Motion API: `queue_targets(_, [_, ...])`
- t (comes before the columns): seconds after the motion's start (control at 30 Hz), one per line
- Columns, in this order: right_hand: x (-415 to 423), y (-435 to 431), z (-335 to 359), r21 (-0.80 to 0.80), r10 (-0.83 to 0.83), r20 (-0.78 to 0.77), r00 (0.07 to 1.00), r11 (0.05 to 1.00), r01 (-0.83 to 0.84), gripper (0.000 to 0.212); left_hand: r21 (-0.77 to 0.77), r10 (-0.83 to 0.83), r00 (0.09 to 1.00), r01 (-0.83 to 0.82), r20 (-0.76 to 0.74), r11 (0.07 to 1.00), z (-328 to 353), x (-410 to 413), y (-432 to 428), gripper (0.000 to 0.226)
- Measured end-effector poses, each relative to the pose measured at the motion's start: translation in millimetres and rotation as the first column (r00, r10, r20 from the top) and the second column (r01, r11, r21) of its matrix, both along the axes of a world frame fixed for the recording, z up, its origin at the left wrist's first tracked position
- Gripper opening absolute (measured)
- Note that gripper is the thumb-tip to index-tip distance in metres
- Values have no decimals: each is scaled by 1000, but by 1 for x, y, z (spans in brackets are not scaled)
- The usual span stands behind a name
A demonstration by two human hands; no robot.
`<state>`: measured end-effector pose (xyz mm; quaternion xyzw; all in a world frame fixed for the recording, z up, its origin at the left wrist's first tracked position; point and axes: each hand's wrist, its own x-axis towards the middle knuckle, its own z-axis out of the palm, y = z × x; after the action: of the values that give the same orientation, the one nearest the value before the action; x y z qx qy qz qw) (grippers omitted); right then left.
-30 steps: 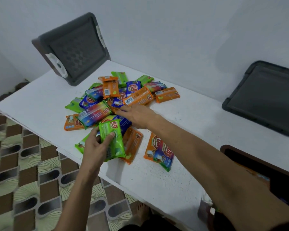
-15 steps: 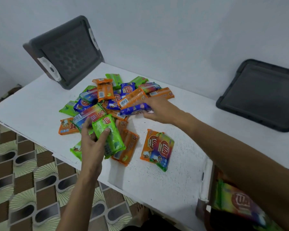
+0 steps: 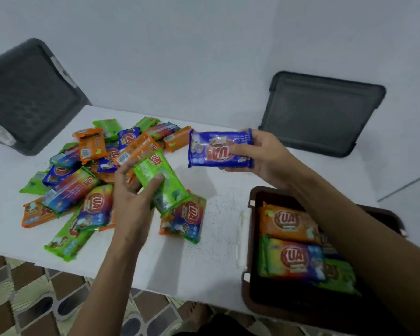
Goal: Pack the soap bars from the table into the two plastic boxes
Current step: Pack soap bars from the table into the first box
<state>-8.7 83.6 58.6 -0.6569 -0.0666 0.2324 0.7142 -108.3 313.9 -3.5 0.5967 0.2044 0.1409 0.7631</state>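
We list a white table (image 3: 204,263), its far edge against the wall.

- Heap of soap bars (image 3: 87,170): wrapped in green, orange, blue and many-coloured packets, loosely overlapping. They cover the left half of the table from near the far edge to the near edge.
- Many-coloured bar (image 3: 184,219): lies flat at the right fringe of the heap, toward the middle of the table.
- Left hand (image 3: 131,190): our fingers and thumb are curled round a green soap bar (image 3: 163,183), over the near side of the heap. The bar's lower end overlaps the many-coloured bar, and we cannot tell whether they touch.
- Right hand (image 3: 260,154): we grasp a blue soap bar (image 3: 220,149) by its right end. It is raised off the table just right of the heap, label facing us upside down.
- Brown box (image 3: 252,299): open, at the near right corner of the table, with a white handle (image 3: 241,238) on its left wall. Inside, an orange bar (image 3: 286,223) lies flat on the far side and a rainbow bar (image 3: 294,259) just beside it on the near side. Green packets beyond them are partly hidden by our right forearm.
- Left grey lid (image 3: 27,98): leans on the wall at the far left corner.
- Right grey lid (image 3: 320,112): leans on the wall along the far edge, toward the right.
- Patterned floor tiles (image 3: 22,299): below the near edge.
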Motion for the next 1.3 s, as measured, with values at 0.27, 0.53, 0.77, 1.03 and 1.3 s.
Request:
queue_targets(0.27, [-36,-100,6,228,-33,-152,988,971,67,38,-35,-152,985,155,85,987,22,13,-91,44])
queue_targets(0.53, [-77,-187,4,89,-237,-62,969,966,242,36,25,-261,958,259,116,965,28,11,-169,49])
queue_targets(0.77, [-110,-229,2,-178,-349,19,937,921,346,39,140,-283,948,263,145,954,22,10,-202,44])
queue_targets(1.03, [-133,-233,-31,-345,-411,97,907,841,418,22,197,-300,944,271,139,942,13,0,-208,45])
queue_targets(1.3, [-130,-215,-74,-502,-381,148,913,766,401,30,121,-312,936,294,167,948,12,1,-205,46])
